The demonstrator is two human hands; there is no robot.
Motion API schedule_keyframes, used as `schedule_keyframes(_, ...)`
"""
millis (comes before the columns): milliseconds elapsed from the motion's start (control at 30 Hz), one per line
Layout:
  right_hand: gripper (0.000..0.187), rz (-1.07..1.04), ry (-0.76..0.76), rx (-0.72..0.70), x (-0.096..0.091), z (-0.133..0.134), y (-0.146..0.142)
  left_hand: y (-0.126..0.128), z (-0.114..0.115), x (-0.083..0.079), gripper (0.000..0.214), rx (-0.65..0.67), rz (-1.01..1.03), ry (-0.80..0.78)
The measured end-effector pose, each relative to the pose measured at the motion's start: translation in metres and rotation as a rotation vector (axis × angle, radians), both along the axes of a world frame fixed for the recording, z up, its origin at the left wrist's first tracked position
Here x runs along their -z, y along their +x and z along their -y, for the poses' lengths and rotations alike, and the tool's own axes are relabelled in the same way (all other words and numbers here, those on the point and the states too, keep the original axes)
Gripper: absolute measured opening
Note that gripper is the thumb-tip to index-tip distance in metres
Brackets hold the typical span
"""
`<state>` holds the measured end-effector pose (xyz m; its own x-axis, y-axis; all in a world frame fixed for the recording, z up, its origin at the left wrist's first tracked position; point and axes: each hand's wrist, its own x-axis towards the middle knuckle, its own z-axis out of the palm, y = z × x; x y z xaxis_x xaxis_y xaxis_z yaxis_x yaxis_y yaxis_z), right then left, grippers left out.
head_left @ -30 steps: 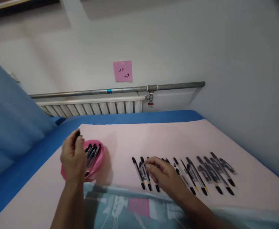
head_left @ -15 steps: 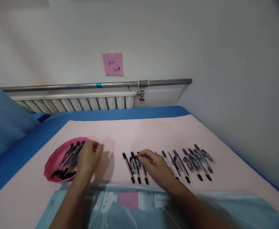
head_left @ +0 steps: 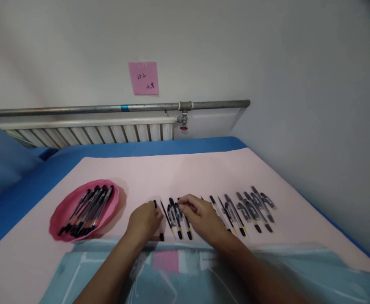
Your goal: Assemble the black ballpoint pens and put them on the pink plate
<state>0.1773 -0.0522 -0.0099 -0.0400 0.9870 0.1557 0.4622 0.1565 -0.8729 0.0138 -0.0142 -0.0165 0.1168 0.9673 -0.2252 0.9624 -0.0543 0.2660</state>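
My left hand (head_left: 144, 220) is closed around a pen barrel (head_left: 161, 234), whose black end shows below the fingers. Beside it a thin refill (head_left: 167, 216) lies on the pink surface. My right hand (head_left: 201, 216) has its thumb and forefinger pinched together over the middle group of pens. Whatever may be between those fingertips is hidden. Just left of them are loose clear caps (head_left: 171, 216) and pen barrels with black ends. A pink dish (head_left: 56, 217) on the left holds several assembled pens (head_left: 91, 211).
Right of my right hand lie several more barrels, refills and caps (head_left: 258, 206) in a loose row. A light blue patterned cloth (head_left: 109, 257) covers the near edge. Behind the pink surface (head_left: 172, 173) are a radiator (head_left: 109, 134), a metal pipe (head_left: 86, 110) and the wall.
My left hand has moved right, from the dish's edge to the middle pens, and grips a barrel there. My right hand stays over the same group. The view has shifted slightly.
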Motion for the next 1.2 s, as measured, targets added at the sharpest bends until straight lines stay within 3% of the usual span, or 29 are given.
schedule_keyframes(133,0.013,0.040,0.004,-0.027,0.000,0.002,0.000,-0.009,-0.004,-0.001,0.022,-0.062,0.096,0.002)
schedule_keyframes(267,0.014,0.025,-0.064,-0.081,0.000,0.004,-0.003,-0.012,-0.005,-0.003,0.017,-0.120,0.358,-0.032)
schedule_keyframes(433,0.016,-0.106,-0.173,-0.167,0.004,0.005,-0.012,0.003,0.006,-0.007,0.025,-0.055,0.780,-0.158)
schedule_keyframes(500,0.012,-0.129,-0.191,-0.148,0.006,0.005,-0.012,0.007,0.008,-0.004,0.029,0.001,0.860,-0.178)
schedule_keyframes(567,0.009,-0.126,-0.193,-0.091,0.005,0.003,-0.009,0.006,0.005,0.001,0.034,0.021,0.806,-0.138)
schedule_keyframes(700,0.011,-0.120,-0.169,-0.001,0.000,0.001,-0.002,0.002,-0.008,0.013,0.028,-0.050,0.501,-0.013)
schedule_keyframes(867,0.009,-0.132,-0.166,-0.026,-0.003,0.002,-0.001,0.006,-0.014,0.013,0.021,-0.017,0.228,0.020)
schedule_keyframes(1033,0.008,-0.149,-0.186,-0.012,-0.006,0.003,-0.003,0.002,-0.011,0.006,0.023,-0.013,0.137,0.024)
schedule_keyframes(1200,0.010,-0.098,-0.173,-0.032,-0.003,0.003,-0.001,-0.008,-0.011,0.005,0.013,-0.100,0.220,0.015)
